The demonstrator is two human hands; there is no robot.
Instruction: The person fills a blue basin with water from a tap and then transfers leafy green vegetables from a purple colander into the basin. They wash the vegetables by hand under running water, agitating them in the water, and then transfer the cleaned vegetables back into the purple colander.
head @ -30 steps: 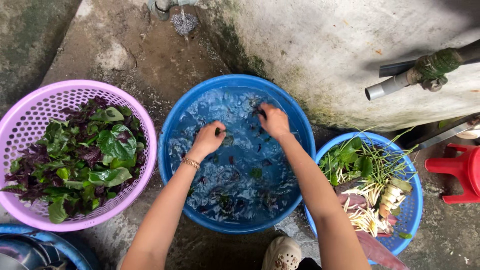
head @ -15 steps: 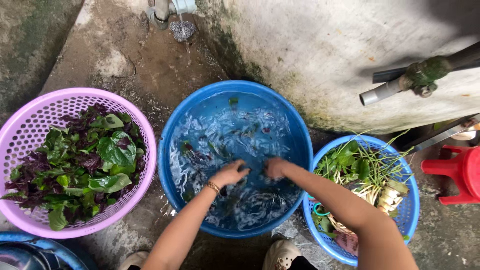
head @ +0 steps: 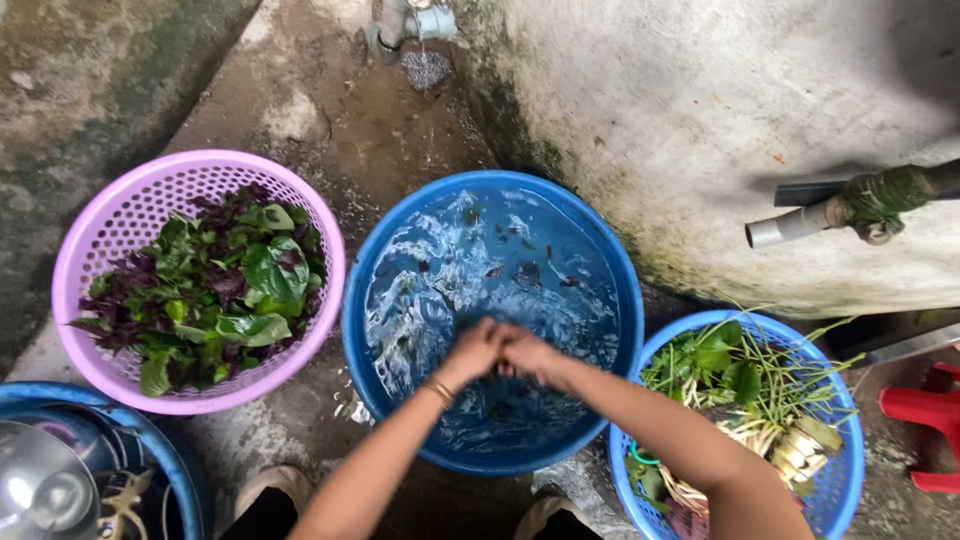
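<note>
A blue basin [head: 590, 240] full of rippling water stands in the middle, with small dark leaf bits floating in it. My left hand [head: 470, 350] and my right hand [head: 528, 352] are pressed together over the water near the basin's front. Their fingers are curled against each other, and what lies between them is hidden. A thin gold bracelet [head: 440, 392] circles my left wrist.
A pink basket [head: 95, 235] of green and purple leaves [head: 215, 290] sits left. A blue basket [head: 830, 400] of herbs with roots [head: 750, 400] sits right. A tap [head: 415, 20] drips at the top, a pipe [head: 800, 225] juts from the wall, and a red stool [head: 925, 410] stands far right.
My hands have come back from the far side of the basin toward me and closed together. The water ripples more strongly.
</note>
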